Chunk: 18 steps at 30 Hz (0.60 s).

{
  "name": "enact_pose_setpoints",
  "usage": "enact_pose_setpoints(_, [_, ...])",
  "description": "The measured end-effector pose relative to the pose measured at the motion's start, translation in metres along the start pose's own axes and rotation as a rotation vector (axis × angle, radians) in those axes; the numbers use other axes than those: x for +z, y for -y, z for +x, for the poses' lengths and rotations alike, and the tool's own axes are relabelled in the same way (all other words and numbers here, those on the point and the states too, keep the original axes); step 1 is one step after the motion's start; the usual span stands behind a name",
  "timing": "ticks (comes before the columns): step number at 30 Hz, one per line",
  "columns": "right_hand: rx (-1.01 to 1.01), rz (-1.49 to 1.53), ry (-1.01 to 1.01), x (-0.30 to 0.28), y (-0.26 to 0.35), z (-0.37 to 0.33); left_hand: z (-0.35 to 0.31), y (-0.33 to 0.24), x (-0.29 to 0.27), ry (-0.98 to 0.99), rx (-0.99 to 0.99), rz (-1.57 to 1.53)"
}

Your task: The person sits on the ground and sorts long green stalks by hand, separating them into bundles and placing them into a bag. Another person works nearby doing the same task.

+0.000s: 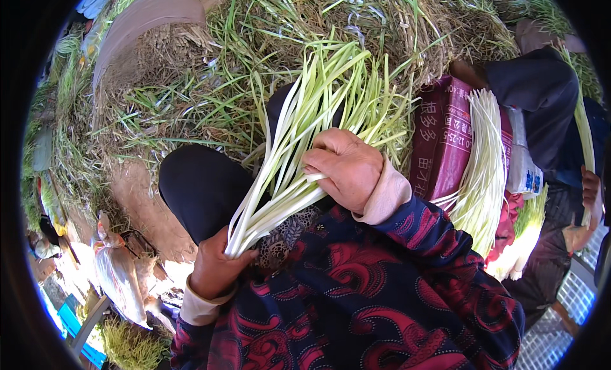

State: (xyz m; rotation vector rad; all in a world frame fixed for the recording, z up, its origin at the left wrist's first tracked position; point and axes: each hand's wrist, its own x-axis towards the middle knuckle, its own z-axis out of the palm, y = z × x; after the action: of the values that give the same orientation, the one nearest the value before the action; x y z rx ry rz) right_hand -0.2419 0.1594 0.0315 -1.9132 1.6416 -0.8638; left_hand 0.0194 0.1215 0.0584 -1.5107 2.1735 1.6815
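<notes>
A fanned bunch of garlic chives (287,141), pale at the stems and yellow-green at the leaves, lies slanted across my lap. Its white stem ends sit in my left hand (219,262), whose fingers wrap round them. My right hand (347,169) is closed higher up over the right side of the bunch, with a few pale stems pinched between thumb and fingers. The leaf tips spread away from me over my dark-trousered knee (200,188). Part of the stems is hidden behind my right hand.
Beyond my knees lies a heap of dry straw and green leaves (184,109). To my right, another bundle of pale stems (480,166) rests on a purple printed bag (436,147). A person's hand (590,190) holds stems at far right. A clear plastic bag (121,281) lies left.
</notes>
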Motion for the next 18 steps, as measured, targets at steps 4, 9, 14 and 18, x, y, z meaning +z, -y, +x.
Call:
enact_pose_setpoints(4, [-0.058, -0.064, -0.016, 0.006, -0.005, -0.003, 0.002, 0.001, 0.0, 0.018, -0.013, 0.016])
enact_pose_setpoints(9, [-0.066, -0.078, 0.134, -0.001, -0.002, 0.003, 0.002, -0.005, 0.001, 0.011, -0.026, 0.041])
enact_pose_setpoints(14, [-0.176, -0.146, 0.115, -0.003, -0.001, 0.007, 0.003, -0.004, 0.002, -0.005, -0.01, 0.085])
enact_pose_setpoints(18, [-0.233, -0.174, 0.187, -0.008, 0.003, 0.013, 0.003, -0.001, 0.001, 0.006, 0.015, 0.128])
